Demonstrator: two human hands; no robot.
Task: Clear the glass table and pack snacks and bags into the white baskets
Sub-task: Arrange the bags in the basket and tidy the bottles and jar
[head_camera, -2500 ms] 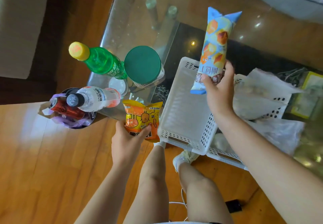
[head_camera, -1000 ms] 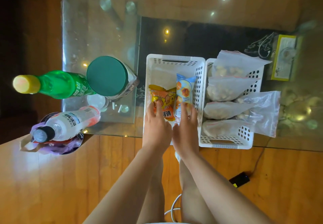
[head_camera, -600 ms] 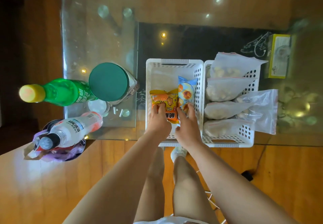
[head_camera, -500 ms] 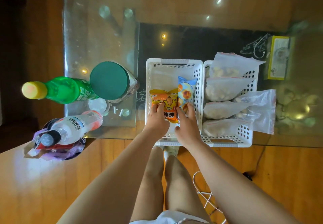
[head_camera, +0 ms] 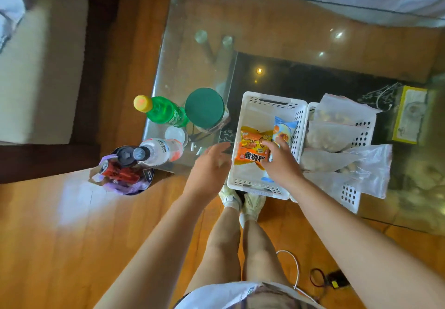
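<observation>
Waste bin (head_camera: 147, 176): lower left of centre, on the wooden floor beside the table corner; red can (head_camera: 115, 170) lying in it, print too blurred to read.
White-label bottle (head_camera: 160, 152): dark cap, pink-orange contents; label carries dark print, not legible.
Green bottle (head_camera: 161, 112): yellow cap, standing at the left edge of the glass table (head_camera: 192, 50); label writing blurred.
Green-lidded jar (head_camera: 206, 109): just right of the green bottle, on the glass.
Left hand (head_camera: 209, 166): centre of frame, fingers straight and loosely spread, holding nothing; placed just left of the left white basket (head_camera: 269, 99), contact with its wall not determinable.
Orange snack packs (head_camera: 252, 149): two, overlapping, inside the left white basket; nearer pack printed with large white characters, farther pack with a cartoon figure; characters not clearly readable.
Right hand (head_camera: 280, 161): reaching into the left white basket from below, fingers bent down onto the nearer orange pack and against the blue pack; actual pinch on either not determinable.
Blue snack pack (head_camera: 283, 130): long, lying against the right wall of the same basket; pictures of orange pieces, text hidden.
Right white basket (head_camera: 361, 137): touching the left one, filled with clear plastic bags (head_camera: 342, 120) of pale contents; one bag draped over the right rim.
Yellow box (head_camera: 409, 113): right of frame, seen under the glass; print illegible.
</observation>
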